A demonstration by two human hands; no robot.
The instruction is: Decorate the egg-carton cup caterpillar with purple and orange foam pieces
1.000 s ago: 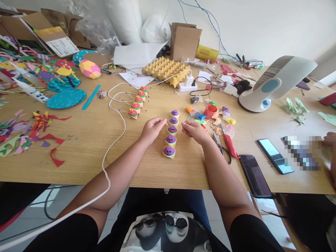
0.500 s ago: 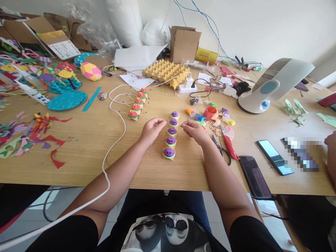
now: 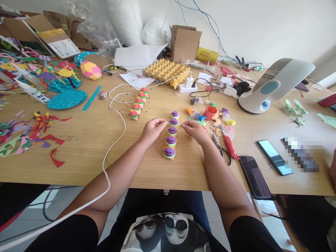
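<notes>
A row of several egg-carton cups (image 3: pixel 172 131), topped with purple clay that has small dark eye-like dots and pale green rims, runs away from me on the table. Just left of its far half, my left hand (image 3: pixel 154 131) is closed in a pinch, fingertips close to the cups. On the other side, my right hand (image 3: pixel 194 131) also pinches, with a small bluish bit showing by its fingers; what either hand holds is too small to make out. Farther left lies a second row of cups (image 3: pixel 138 103) in red and green clay, with thin sticks poking out sideways.
Scissors (image 3: pixel 221 148), a red-handled knife (image 3: pixel 230 145) and bags of coloured clay (image 3: pixel 198 116) lie right of my right hand. A white cable (image 3: pixel 115 142) crosses my left forearm. Behind are yellow egg trays (image 3: pixel 166 71), a power strip (image 3: pixel 187 88) and a fan (image 3: pixel 270 87).
My left hand has shifted very slightly right, toward the purple row. My right hand stays almost where it was. At the right edge, another person's hand has drawn back a little.
</notes>
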